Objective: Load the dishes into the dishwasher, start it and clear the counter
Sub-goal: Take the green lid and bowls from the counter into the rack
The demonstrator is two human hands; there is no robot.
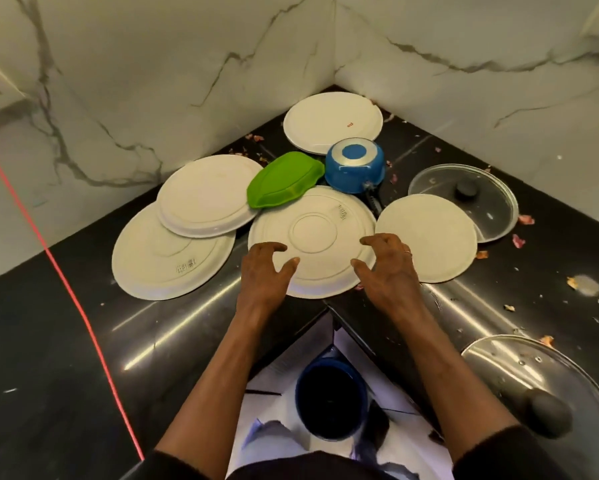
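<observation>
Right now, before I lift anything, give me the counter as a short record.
Centre plate: face down, one of five white
Green dish: upside down, overlapping centre plate's far rim
Blue saucepan: upside down, behind centre plate
Glass lids: far lid, near lid, both right
Left grip: over centre plate, holding nothing
Right grip: over centre plate, holding nothing
Counter: scattered scraps

The black counter (pixel 31 341) fills a corner. On it lie white plates, upside down: back plate (pixel 332 121), left plate (pixel 159 261), middle plate (pixel 313 233), right plate (pixel 429 244). Also an overturned blue pot (pixel 355 164), a far lid (pixel 488 202), a near lid (pixel 519 368) and scattered scraps (pixel 519 241).
</observation>
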